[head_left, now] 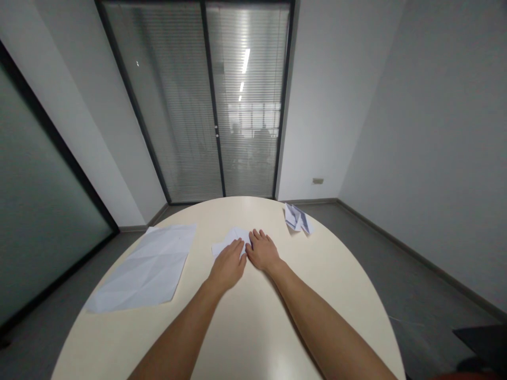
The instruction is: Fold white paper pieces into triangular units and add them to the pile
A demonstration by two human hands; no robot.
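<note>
The left hand (228, 265) lies palm down on the round cream table (340, 274), fingers straight and held close together, their tips resting on the near edge of a small folded paper (226, 241). The right hand (263, 252) lies flat just beside it, also palm down, its fingers slightly spread and pointing to the far side. Its fingertips touch the right end of the same paper. The two hands meet at the thumbs and neither grips or pinches anything; both are laid flat. Both bare forearms reach in from the near edge of the table and draw together toward the middle, the left one from the near left and the right one from the near right.

The small folded paper sits about mid-table, a little to the far side of the hands, and is partly hidden under the fingers.

There are three pieces of white paper in all. One is the small folded one under the hands. The second is a large creased sheet (146, 266) lying open and flat on the left of the table, well apart from the hands. The third is a folded piece (298, 217) at the far right edge of the table, with grey showing on some of its flaps.

Beyond the table stands a glass door with blinds (206, 105).
</note>
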